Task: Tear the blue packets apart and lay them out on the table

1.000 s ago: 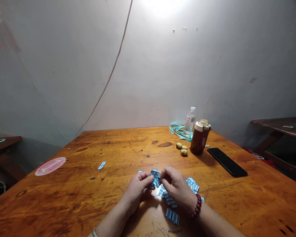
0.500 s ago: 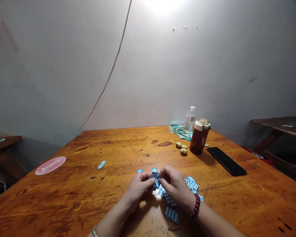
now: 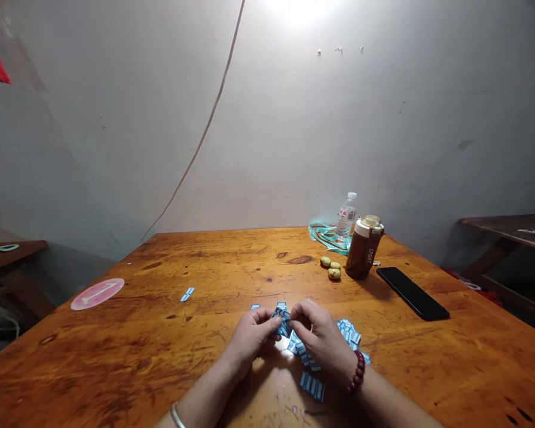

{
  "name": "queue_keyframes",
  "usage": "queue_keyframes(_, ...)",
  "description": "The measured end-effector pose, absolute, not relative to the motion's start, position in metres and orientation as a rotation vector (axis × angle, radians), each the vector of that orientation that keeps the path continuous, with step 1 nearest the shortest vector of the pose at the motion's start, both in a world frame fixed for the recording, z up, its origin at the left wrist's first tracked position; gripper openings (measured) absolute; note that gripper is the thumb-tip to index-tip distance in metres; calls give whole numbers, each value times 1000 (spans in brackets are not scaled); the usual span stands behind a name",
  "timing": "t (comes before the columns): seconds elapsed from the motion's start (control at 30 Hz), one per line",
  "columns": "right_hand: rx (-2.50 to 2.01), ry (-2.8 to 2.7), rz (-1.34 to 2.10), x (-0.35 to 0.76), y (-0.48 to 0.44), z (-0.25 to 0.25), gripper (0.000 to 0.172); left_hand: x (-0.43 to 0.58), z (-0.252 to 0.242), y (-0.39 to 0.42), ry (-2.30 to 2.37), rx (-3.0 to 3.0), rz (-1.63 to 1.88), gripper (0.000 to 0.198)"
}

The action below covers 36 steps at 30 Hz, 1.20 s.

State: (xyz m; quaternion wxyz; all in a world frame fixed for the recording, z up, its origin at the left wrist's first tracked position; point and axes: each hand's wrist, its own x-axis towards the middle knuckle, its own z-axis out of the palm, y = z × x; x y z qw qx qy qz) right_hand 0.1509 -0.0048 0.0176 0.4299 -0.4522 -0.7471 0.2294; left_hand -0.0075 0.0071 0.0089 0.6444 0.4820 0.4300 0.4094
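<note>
Near the table's front middle, my left hand (image 3: pixel 252 337) pinches a small sheet of blue-and-white labels (image 3: pixel 280 320) between thumb and fingers. My right hand (image 3: pixel 317 331) meets it from the right, its thumb and fingertips closed at the sheet's right edge; whether they grip the sheet or a separate piece is too small to tell. Under and beside my right hand lies a pile of similar blue-and-white pieces (image 3: pixel 348 333), with one flat strip (image 3: pixel 312 386) in front. Two small pieces show just beyond my fingers, and another small piece (image 3: pixel 187 294) lies to the left.
On the wooden table (image 3: pixel 160 345) are a pink round sticker (image 3: pixel 98 293), a black phone (image 3: pixel 412 292), a brown flask (image 3: pixel 364 249), a clear bottle (image 3: pixel 346 217), a turquoise strap (image 3: pixel 323 236) and three yellowish oval items (image 3: pixel 334 273). A wall stands behind.
The view has shifted slightly, so the table items appear a little farther right. My hands stay together at the labels, with only slight finger movement.
</note>
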Motion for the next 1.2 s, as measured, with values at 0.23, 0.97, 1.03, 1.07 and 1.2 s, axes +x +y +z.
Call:
queue_keyframes(0.23, -1159, -1804, 649, 150, -2, 14, 10, -5, 16, 3, 943, 1115, 923, 24)
queue_keyframes(0.97, -1091, -1611, 973, 149, 2, 8, 8, -7, 13, 4, 911, 1023, 902, 23)
queue_keyframes(1.03, -1086, -1575, 1011, 149, 3, 7, 8, -7, 12, 5, 914, 987, 910, 23)
queue_keyframes(1.07, -1087, -1562, 1021, 149, 3, 7, 8, -8, 12, 6, 915, 974, 916, 23)
queue_keyframes(1.2, -1109, -1558, 988, 150, 4, 8, 9, -9, 10, 8, 932, 945, 938, 25)
